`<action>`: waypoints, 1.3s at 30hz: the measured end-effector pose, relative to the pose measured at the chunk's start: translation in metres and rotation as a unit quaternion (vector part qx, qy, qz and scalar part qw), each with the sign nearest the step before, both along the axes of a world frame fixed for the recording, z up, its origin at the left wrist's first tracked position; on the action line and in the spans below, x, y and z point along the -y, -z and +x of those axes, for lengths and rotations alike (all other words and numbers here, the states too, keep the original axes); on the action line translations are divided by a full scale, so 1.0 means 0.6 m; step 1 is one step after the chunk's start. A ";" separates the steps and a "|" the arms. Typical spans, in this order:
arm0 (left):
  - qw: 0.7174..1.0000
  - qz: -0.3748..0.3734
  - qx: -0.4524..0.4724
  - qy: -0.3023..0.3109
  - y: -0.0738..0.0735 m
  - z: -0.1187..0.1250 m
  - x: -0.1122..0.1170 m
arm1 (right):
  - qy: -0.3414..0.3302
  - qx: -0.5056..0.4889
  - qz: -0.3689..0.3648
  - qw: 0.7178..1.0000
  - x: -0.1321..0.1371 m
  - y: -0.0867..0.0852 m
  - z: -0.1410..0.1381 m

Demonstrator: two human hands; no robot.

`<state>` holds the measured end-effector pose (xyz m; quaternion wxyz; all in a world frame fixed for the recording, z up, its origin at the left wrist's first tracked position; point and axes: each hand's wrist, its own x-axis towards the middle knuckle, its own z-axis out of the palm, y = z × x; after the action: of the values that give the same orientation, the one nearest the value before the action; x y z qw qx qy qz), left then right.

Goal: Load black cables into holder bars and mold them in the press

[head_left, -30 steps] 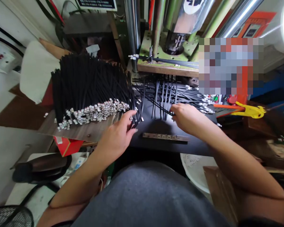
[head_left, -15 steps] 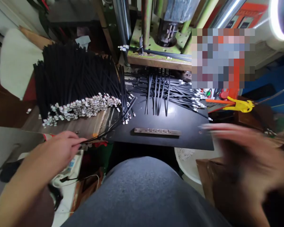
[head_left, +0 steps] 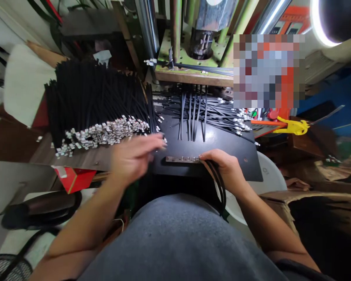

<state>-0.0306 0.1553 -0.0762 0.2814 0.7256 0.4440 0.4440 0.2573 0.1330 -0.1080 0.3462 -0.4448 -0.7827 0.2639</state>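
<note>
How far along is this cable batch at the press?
Looks done: the big stack of black cables with metal ends, at left. In hand: a few cables in the right hand, beside the metal jig. Left: the loose spread of cables on the black board.

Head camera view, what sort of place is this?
Probably a small workshop making cable parts: there's a heavy press, a large stack of black cables with metal ends, and a slotted metal strip on a black board.
</note>
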 end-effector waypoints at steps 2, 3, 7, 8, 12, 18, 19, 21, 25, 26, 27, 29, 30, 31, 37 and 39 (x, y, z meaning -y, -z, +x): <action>0.993 0.033 -0.018 0.109 0.028 0.048 0.005 | -0.015 0.032 0.027 0.999 0.004 -0.004 -0.008; 0.989 0.034 -0.027 0.143 0.040 0.067 0.004 | -0.024 0.056 0.043 0.997 0.006 -0.005 -0.012; 0.991 0.006 -0.013 0.131 0.063 0.101 -0.001 | -0.043 0.120 0.073 0.989 0.012 -0.010 -0.016; 0.992 0.005 -0.010 0.124 0.064 0.101 -0.001 | -0.034 0.113 0.065 0.991 0.012 -0.011 -0.013; 0.985 0.069 -0.047 0.149 0.060 0.091 0.002 | 0.060 0.026 0.022 0.998 0.011 -0.010 0.008; 0.956 0.141 -0.160 0.201 0.050 0.095 0.006 | 0.036 -0.030 0.043 0.998 0.010 0.018 0.013; 0.955 0.141 -0.165 0.204 0.049 0.097 0.005 | 0.023 -0.022 0.058 0.998 0.010 0.022 0.010; 0.954 0.135 -0.168 0.209 0.049 0.098 0.004 | 0.001 0.009 0.100 0.995 0.011 0.027 0.004; 0.961 0.094 -0.164 0.200 0.052 0.085 0.005 | -0.016 0.077 0.154 0.985 0.014 0.027 -0.005; 0.966 0.080 -0.159 0.190 0.054 0.080 0.007 | -0.021 0.081 0.140 0.987 0.012 0.024 -0.003; 0.970 0.066 -0.150 0.180 0.055 0.074 0.008 | -0.032 0.080 0.119 0.989 0.007 0.019 0.003; 0.977 0.040 -0.124 0.171 0.058 0.065 0.010 | -0.060 0.074 0.076 0.993 -0.016 0.005 0.028; 0.978 0.031 -0.112 0.175 0.059 0.062 0.010 | -0.057 0.074 0.073 0.993 -0.035 -0.002 0.047; 0.977 0.024 -0.104 0.182 0.061 0.060 0.010 | -0.038 0.081 0.086 0.992 -0.058 -0.009 0.072; 0.975 0.012 -0.107 0.195 0.060 0.065 0.006 | 0.127 0.292 0.162 0.934 -0.233 -0.012 0.235; 0.975 0.020 -0.128 0.179 0.057 0.068 0.005 | 0.131 0.326 0.142 0.926 -0.273 -0.005 0.267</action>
<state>0.0104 0.1523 -0.1104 0.2822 0.8497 0.3305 0.2985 0.4178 0.2968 -0.1048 0.1631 -0.5511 -0.8164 -0.0570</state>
